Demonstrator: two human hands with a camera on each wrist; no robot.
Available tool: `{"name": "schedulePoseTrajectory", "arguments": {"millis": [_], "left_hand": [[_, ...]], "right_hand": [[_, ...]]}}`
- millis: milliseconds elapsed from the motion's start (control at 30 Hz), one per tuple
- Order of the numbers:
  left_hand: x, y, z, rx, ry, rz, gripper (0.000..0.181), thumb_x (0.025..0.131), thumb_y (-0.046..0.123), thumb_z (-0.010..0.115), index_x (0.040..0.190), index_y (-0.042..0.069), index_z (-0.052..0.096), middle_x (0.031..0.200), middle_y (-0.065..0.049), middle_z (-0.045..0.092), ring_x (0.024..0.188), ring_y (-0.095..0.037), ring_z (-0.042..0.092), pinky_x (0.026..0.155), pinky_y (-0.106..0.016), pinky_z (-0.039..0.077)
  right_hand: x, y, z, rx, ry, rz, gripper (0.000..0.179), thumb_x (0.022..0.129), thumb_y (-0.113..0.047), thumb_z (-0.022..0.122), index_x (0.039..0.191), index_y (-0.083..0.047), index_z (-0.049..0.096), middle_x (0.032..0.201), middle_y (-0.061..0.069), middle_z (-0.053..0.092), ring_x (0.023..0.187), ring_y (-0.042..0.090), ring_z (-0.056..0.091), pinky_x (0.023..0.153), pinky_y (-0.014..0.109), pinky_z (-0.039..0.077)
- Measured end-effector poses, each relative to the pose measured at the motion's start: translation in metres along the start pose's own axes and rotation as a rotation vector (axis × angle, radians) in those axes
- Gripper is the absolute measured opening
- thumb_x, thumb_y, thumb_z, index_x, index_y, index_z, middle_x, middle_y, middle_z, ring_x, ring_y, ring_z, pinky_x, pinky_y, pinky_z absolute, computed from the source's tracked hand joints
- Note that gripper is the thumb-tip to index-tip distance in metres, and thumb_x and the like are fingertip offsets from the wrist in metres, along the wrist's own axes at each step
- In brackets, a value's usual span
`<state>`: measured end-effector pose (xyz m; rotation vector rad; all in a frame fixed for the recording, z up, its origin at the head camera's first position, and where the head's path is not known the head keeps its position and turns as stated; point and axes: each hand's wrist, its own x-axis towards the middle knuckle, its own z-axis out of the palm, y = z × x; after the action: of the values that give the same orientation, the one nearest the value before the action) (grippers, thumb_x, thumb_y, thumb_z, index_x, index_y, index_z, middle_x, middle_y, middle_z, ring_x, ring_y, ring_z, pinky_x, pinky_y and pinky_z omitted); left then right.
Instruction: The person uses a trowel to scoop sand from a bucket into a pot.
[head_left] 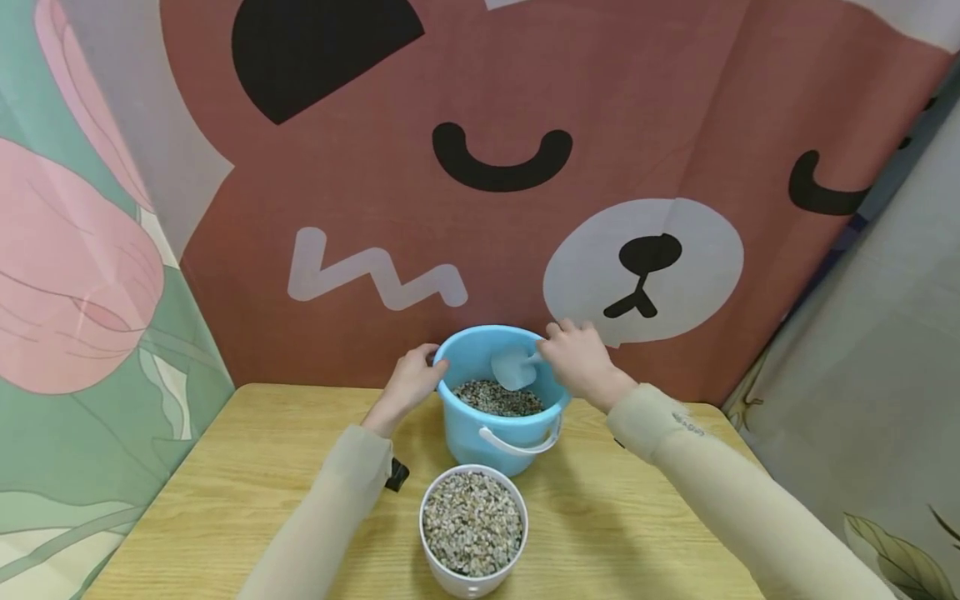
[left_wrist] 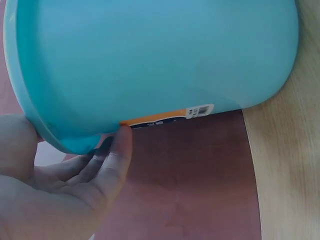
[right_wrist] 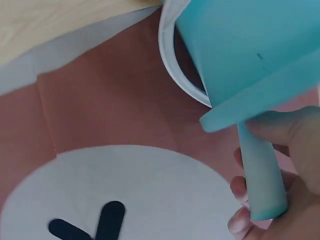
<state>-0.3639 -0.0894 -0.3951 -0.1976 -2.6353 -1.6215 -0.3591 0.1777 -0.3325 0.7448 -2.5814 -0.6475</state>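
Observation:
A blue bucket (head_left: 480, 433) stands at the back of the table, with dark mixed gravel (head_left: 498, 398) in its bottom. My left hand (head_left: 414, 377) grips its left rim; in the left wrist view the thumb and fingers (left_wrist: 117, 155) close round the rim and upper wall. At the right rim my right hand (head_left: 579, 360) holds a small light-blue shovel (head_left: 513, 368) by its handle (right_wrist: 262, 172). The blade dips inside the bucket, just over the gravel. Nearer to me is a white bucket (head_left: 472, 587), filled close to its brim with pale gravel (head_left: 472, 523).
The wooden table (head_left: 300, 467) ends at a curtain (head_left: 375, 192) with a bear face, right behind the blue bucket. The bucket's white handle (head_left: 521, 446) hangs down in front. A small black object (head_left: 397, 475) shows beside the left cuff.

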Motion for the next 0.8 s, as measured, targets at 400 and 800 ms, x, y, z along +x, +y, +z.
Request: {"name": "schedulePoseTrajectory", "arguments": {"millis": [400,800], "left_hand": [[-0.001,0.003,0.0,0.023,-0.006,-0.005,0.043,0.1,0.022,0.054,0.137,0.001,0.051,0.11,-0.012,0.063,0.085,-0.021,0.061,0.071,-0.032,0.052],[-0.003,0.002,0.0,0.023,0.012,-0.007,0.045,0.099,0.022,0.054,0.14,0.002,0.049,0.114,-0.012,0.063,0.086,-0.02,0.06,0.071,-0.031,0.051]], "right_hand": [[0.021,-0.021,0.015,-0.305,-0.039,-0.15,0.013,0.094,-0.016,0.066,0.088,-0.025,0.075,0.088,0.004,0.056,0.078,0.022,0.041,0.073,0.04,0.034],[0.023,-0.021,-0.016,-0.02,-0.121,-0.329,0.01,0.088,-0.013,0.073,0.086,-0.022,0.075,0.086,-0.004,0.063,0.078,0.016,0.052,0.069,0.036,0.038]]}}
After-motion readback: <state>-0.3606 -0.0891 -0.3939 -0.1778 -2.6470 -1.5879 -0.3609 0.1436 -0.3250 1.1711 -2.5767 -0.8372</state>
